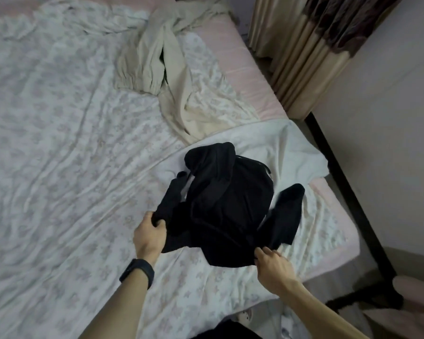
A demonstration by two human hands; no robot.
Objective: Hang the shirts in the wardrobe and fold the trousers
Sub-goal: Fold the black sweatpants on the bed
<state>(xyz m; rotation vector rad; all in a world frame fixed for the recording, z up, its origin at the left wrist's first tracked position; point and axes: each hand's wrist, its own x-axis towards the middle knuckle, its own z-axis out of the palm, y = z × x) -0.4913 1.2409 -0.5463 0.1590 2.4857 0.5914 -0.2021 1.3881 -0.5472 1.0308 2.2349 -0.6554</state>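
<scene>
The left hand [150, 234] and right hand [273, 265], fingers [157, 223] curled, gripped the crumpled black cloth garment [225, 204] at lower centre. Spreading it out seemed the next need.

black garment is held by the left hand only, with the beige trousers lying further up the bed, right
No: the head view shows both hands holding the black garment, left hand gripping one edge, right hand pinching another. The beige trousers lie further up the bed.
</scene>
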